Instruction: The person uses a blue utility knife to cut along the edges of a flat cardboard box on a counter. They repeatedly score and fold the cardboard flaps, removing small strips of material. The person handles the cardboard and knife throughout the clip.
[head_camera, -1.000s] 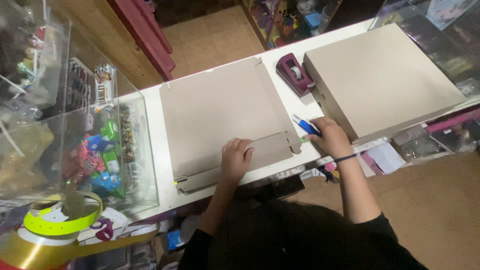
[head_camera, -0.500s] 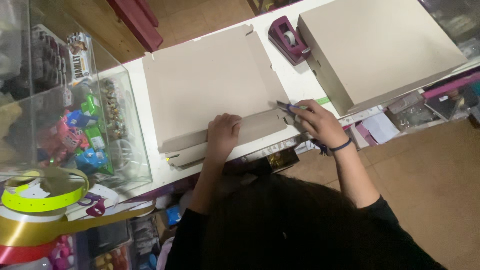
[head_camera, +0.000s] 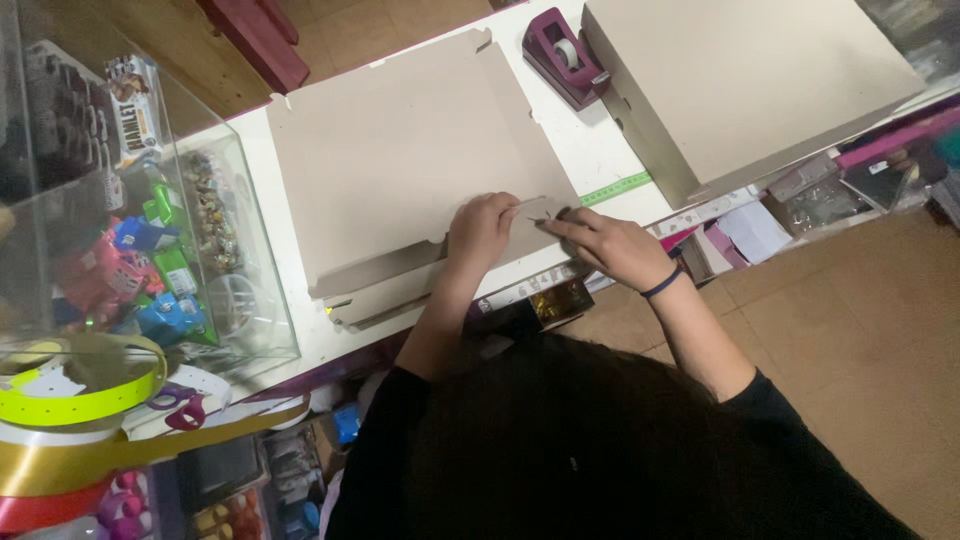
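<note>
My left hand (head_camera: 482, 230) presses flat, fingers loose, on the near flap of the flat cardboard box blank (head_camera: 400, 150), which lies on the white surface (head_camera: 600, 160). My right hand (head_camera: 608, 243) pinches the flap's corner. If I crease unevenly the flap may tear, or the blank could slide toward the tape dispenser (head_camera: 560, 55) beyond.
</note>
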